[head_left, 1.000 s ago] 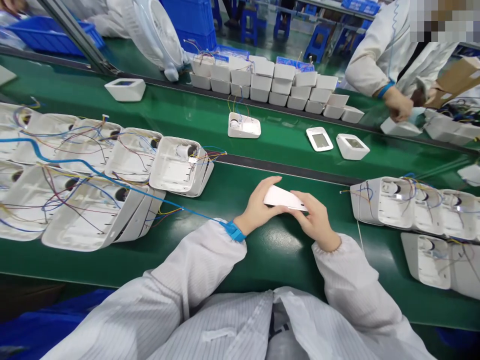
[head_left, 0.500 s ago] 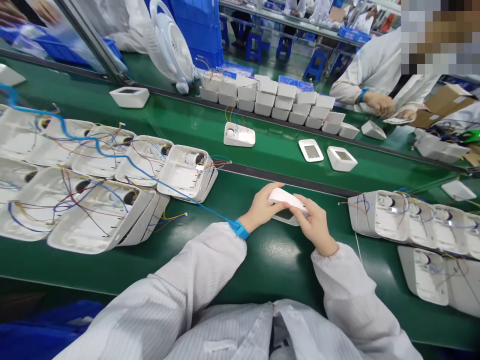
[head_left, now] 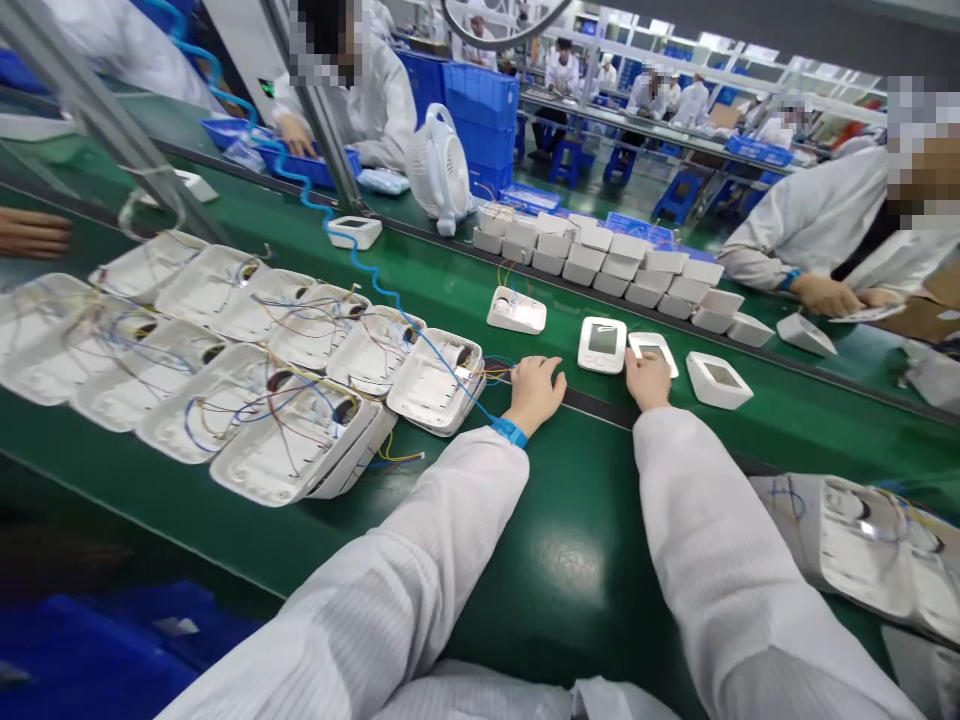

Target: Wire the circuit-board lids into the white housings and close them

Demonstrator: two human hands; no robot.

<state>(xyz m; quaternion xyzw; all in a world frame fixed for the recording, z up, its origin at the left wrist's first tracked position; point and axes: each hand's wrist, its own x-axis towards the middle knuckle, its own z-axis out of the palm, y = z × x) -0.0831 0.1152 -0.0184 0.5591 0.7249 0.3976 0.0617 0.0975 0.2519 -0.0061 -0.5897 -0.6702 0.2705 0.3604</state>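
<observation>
My left hand (head_left: 536, 388), a blue wrist strap below it, is just above the table's dark edge strip, fingers apart and holding nothing. Loose wire ends (head_left: 499, 370) from the nearest open white housing (head_left: 439, 380) reach close to its fingers. My right hand (head_left: 649, 382) has its fingers closed over the lower left edge of a white display cover (head_left: 664, 348); its fingertips are partly hidden. Just left of that hand a white device (head_left: 602, 345) with a grey screen and buttons lies face up. Another white device with a screen (head_left: 718, 380) sits on the right.
Rows of open white housings (head_left: 262, 400) with tangled wires fill the left. More housings (head_left: 862, 530) stand at right. Beyond the belt are stacked white cases (head_left: 592, 262) and a fan (head_left: 440, 170). A co-worker's hands (head_left: 832, 297) work at far right. A blue cord (head_left: 386, 290) crosses to my wrist.
Both hands have moved forward and apart, letting go of the white device they held together. A device now lies face up on the belt. The camera view has shifted.
</observation>
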